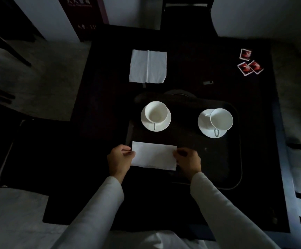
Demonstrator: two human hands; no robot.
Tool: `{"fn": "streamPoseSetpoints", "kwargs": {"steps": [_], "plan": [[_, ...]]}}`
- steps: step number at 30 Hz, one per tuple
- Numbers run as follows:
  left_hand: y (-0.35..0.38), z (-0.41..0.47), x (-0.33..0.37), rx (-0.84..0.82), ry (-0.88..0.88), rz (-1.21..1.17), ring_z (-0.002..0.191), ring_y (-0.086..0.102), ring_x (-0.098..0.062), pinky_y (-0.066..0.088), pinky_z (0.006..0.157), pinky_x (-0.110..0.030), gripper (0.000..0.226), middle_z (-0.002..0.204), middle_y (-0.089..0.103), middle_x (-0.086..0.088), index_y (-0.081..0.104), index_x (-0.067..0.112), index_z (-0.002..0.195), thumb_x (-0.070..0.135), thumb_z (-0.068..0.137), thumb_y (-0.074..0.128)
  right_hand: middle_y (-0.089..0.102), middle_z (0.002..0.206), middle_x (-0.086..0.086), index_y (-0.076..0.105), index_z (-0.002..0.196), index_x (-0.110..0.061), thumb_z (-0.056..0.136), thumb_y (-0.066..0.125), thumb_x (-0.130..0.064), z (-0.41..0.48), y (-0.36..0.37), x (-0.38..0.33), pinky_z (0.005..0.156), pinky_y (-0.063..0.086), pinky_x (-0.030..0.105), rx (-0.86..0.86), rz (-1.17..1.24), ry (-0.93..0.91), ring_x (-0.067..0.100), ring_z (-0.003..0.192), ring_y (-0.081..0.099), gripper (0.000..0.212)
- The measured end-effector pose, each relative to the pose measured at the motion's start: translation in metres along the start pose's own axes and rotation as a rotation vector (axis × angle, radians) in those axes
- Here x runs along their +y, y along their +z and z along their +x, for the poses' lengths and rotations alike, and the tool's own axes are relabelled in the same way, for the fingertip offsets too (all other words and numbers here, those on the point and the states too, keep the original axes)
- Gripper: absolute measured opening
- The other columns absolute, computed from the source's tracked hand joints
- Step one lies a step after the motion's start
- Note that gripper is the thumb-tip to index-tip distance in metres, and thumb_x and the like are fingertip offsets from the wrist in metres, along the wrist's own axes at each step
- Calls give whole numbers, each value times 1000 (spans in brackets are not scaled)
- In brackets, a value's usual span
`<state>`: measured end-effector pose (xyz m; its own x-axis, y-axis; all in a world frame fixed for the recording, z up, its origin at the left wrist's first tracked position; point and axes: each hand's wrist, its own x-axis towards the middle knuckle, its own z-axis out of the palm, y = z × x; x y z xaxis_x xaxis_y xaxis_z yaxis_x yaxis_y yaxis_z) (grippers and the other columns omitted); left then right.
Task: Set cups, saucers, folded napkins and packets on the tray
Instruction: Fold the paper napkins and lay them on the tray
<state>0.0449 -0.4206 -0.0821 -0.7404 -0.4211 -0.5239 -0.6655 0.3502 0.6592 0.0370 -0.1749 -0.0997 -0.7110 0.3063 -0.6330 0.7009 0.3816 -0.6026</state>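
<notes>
A dark tray [236, 177] lies on the black table. On it stand two white cups on saucers, one at the left [156, 115] and one at the right [221, 119]. A folded white napkin [154, 155] lies at the tray's near left part. My left hand [121, 159] pinches its left edge and my right hand [187, 159] pinches its right edge. Another white napkin [147, 66] lies unfolded on the table beyond the tray. Three red packets [249, 63] lie at the table's far right.
A small dark object [208, 82] lies on the table behind the tray. Dark chairs stand at the left [5, 51] and at the far side [185, 13]. The table's right edge [281, 159] runs close to the tray.
</notes>
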Motion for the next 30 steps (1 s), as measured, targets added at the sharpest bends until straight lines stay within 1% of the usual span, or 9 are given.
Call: {"fn": "streamPoseSetpoints", "kwargs": {"steps": [4,8,10,12,15,20,25,28,30], "plan": [[0,1,-1,18,8,16,70,66,-5,45,65,-11,20,86,78,-3,75,12,96,10,77,79,77,88,0,69,72,-40,88,75,-30,2,-5,-1,90,61,43,-26,1,-10,26,91,74,20],[0,1,-2,30,18,39,79,71,-13,47,69,-16,20,89,79,-4,76,12,97,11,77,79,79,87,4,77,85,-32,88,73,-29,3,-11,-1,91,60,46,-57,-19,-20,27,88,76,6],[0,0,-2,27,22,41,84,73,-16,48,71,-17,20,89,79,-4,76,12,97,11,78,79,79,84,3,76,83,-31,89,73,-25,3,-13,-1,90,61,46,-56,-22,-26,25,84,76,9],[-1,0,-2,32,17,37,84,73,-18,52,75,-22,19,88,79,-4,76,13,96,13,78,78,78,81,2,74,78,-34,89,73,-21,0,-14,-2,86,63,44,-58,-12,-26,22,78,77,17],[-4,3,-3,26,-2,8,81,75,-22,60,82,-34,15,85,78,-5,76,15,93,17,79,78,78,82,3,78,86,-25,88,75,-20,-1,-15,0,84,64,42,-56,29,-14,22,78,77,6],[-15,5,-12,-10,-90,-164,59,76,-17,65,64,-35,7,77,77,-8,72,17,85,12,84,77,78,78,2,79,96,-16,89,74,-19,-3,-23,7,80,65,40,-53,52,23,20,76,77,9],[-44,15,-25,-7,-134,-231,64,74,-19,59,61,-29,5,82,77,-8,71,16,95,13,93,69,78,74,-2,76,81,-29,89,73,-21,-6,-35,14,79,65,41,-55,32,29,19,74,77,12],[-71,13,-46,-69,-118,-108,71,73,-20,59,66,-30,7,84,76,-7,71,16,97,13,96,65,77,70,-5,78,88,-25,90,72,-22,-13,-42,18,77,65,41,-71,10,5,15,71,77,7],[-90,14,-63,-160,21,233,76,71,-23,57,74,-34,8,83,73,-4,71,17,94,12,95,66,77,72,-5,76,86,-30,91,72,-21,-16,-48,15,78,65,40,-90,-29,-34,11,69,76,11]]}}
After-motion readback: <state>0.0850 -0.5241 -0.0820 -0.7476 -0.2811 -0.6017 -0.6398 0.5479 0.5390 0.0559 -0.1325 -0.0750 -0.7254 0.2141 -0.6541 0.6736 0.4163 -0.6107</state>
